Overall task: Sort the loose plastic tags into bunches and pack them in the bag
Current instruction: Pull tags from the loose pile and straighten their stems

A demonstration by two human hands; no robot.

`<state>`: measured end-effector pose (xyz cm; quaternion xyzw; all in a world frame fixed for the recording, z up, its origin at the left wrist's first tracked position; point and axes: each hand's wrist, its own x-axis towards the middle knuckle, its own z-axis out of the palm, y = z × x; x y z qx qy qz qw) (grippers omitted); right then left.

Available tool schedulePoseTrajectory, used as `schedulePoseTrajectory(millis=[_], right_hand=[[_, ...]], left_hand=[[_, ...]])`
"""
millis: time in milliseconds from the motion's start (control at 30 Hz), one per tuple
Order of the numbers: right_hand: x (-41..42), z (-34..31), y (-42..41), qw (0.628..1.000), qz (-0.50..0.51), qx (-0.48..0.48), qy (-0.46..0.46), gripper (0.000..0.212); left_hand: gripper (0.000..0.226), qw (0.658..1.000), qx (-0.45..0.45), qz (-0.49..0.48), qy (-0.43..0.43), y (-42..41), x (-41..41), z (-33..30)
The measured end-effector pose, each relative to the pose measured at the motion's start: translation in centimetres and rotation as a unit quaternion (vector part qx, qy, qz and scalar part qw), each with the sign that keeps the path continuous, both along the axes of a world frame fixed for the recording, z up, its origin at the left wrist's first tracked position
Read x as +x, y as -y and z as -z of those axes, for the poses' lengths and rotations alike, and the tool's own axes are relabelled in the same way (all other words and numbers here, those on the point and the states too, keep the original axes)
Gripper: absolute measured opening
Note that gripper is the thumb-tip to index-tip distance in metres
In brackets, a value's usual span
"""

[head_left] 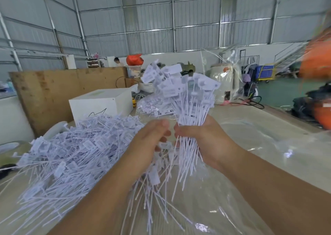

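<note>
My right hand [207,141] grips a thick bunch of white plastic tags [189,98] upright, flat heads fanned out on top and thin tails hanging below the fist. My left hand [150,141] hovers just left of it, fingers curled inward near the stems; what it holds is hidden. A big loose heap of the same tags [71,150] spreads over the table to the left. A clear plastic bag [241,163] lies flat under and to the right of my hands. Behind the bunch sits another clear bag filled with tags [152,107].
A white box [102,104] stands behind the heap, with a brown board [53,91] behind it. A white appliance wrapped in plastic [223,84] stands at the back right. Orange blurred objects [318,59] fill the right edge. A person stands far back.
</note>
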<state>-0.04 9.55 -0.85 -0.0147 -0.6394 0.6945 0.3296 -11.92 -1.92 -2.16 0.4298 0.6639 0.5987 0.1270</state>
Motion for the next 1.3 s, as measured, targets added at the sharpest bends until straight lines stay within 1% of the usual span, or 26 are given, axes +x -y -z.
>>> schedulePoseTrajectory(millis=[33, 67, 100, 133, 233, 300, 333, 367, 400, 467, 533, 600, 633, 667, 700, 767, 833, 867, 900, 967, 1067, 1133, 1200, 1300], right_hand=[[0.2, 0.3, 0.2, 1.000, -0.006, 0.020, 0.007, 0.032], [0.3, 0.7, 0.4, 0.999, -0.005, 0.037, 0.018, 0.036], [0.3, 1.1, 0.5, 0.998, 0.001, 0.048, 0.029, 0.038], [0.3, 1.5, 0.5, 0.998, 0.009, 0.053, 0.037, 0.036], [0.1, 2.6, 0.5, 0.995, 0.016, 0.080, 0.049, 0.026], [0.2, 3.3, 0.5, 0.995, 0.014, 0.088, 0.045, 0.031], [0.3, 3.5, 0.5, 0.995, 0.014, 0.090, 0.042, 0.034], [0.4, 3.6, 0.4, 0.995, 0.016, 0.092, 0.039, 0.036], [0.4, 3.7, 0.2, 0.995, 0.021, 0.093, 0.040, 0.037], [0.3, 4.0, -0.3, 0.995, 0.033, 0.081, 0.048, 0.038], [0.2, 4.1, -0.7, 0.994, 0.053, 0.069, 0.067, 0.030], [0.1, 4.1, -0.9, 0.989, 0.079, 0.069, 0.102, 0.027], [0.1, 3.9, -0.9, 0.987, 0.088, 0.075, 0.114, 0.027], [0.0, 3.7, -0.7, 0.985, 0.092, 0.078, 0.122, 0.025], [0.0, 3.3, -0.4, 0.985, 0.090, 0.077, 0.125, 0.022], [0.2, 2.6, 0.4, 0.984, 0.072, 0.092, 0.131, 0.019], [0.5, 2.3, 0.8, 0.975, 0.073, 0.146, 0.150, 0.023], [0.6, 2.2, 0.8, 0.969, 0.083, 0.170, 0.162, 0.024], [0.8, 2.0, 0.8, 0.963, 0.095, 0.185, 0.169, 0.020], [1.1, 1.5, 0.7, 0.956, 0.108, 0.211, 0.170, 0.006], [1.4, 0.8, 0.9, 0.951, 0.107, 0.240, 0.161, 0.004], [1.5, 0.3, 1.1, 0.956, 0.101, 0.235, 0.146, 0.008], [1.4, 0.0, 1.4, 0.957, 0.099, 0.236, 0.134, 0.017], [1.2, 0.3, 2.0, 0.963, 0.083, 0.226, 0.121, 0.031]], left_hand=[[0.060, 0.999, 0.009, 0.012, 0.044, -0.5, 0.2, -0.7], [0.083, 0.996, 0.022, 0.029, 0.077, -0.9, 0.3, -1.4], [0.100, 0.994, 0.037, 0.047, 0.095, -1.3, 0.3, -1.8], [0.101, 0.992, 0.054, 0.064, 0.099, -1.7, 0.6, -2.2], [0.049, 0.993, 0.055, 0.077, 0.066, -2.4, 2.3, -2.4], [0.031, 0.996, 0.048, 0.059, 0.036, -3.0, 3.2, -1.4], [0.025, 0.997, 0.045, 0.053, 0.020, -3.2, 3.4, -0.9], [0.026, 0.998, 0.040, 0.054, 0.004, -3.1, 3.7, -0.6], [0.034, 0.997, 0.027, 0.070, -0.005, -3.0, 3.5, -0.4], [0.066, 0.992, 0.009, 0.125, 0.010, -2.4, 2.4, -0.4], [0.105, 0.986, 0.025, 0.141, 0.081, -1.6, 1.3, -1.2], [0.141, 0.974, 0.095, 0.115, 0.170, -1.0, 0.6, -2.5], [0.149, 0.967, 0.135, 0.099, 0.190, -1.0, 0.4, -3.3], [0.151, 0.965, 0.162, 0.084, 0.186, -1.0, 0.4, -4.1], [0.143, 0.966, 0.179, 0.074, 0.172, -1.0, 0.5, -4.9], [0.118, 0.969, 0.196, 0.061, 0.135, -1.2, 0.7, -6.1], [0.088, 0.976, 0.194, 0.044, 0.092, -1.4, 1.0, -6.7], [0.078, 0.977, 0.200, 0.034, 0.066, -1.5, 1.2, -6.9], [0.074, 0.975, 0.214, 0.029, 0.043, -1.5, 1.2, -7.1], [0.068, 0.971, 0.239, 0.007, 0.020, -1.5, 0.8, -7.2], [0.050, 0.968, 0.247, -0.030, -0.012, -1.2, 0.4, -7.5], [0.044, 0.964, 0.260, -0.052, -0.016, -1.0, 0.2, -7.5], [0.039, 0.962, 0.264, -0.061, -0.012, -0.9, 0.2, -7.5], [0.032, 0.970, 0.242, -0.023, -0.012, -1.0, 0.6, -7.2]])
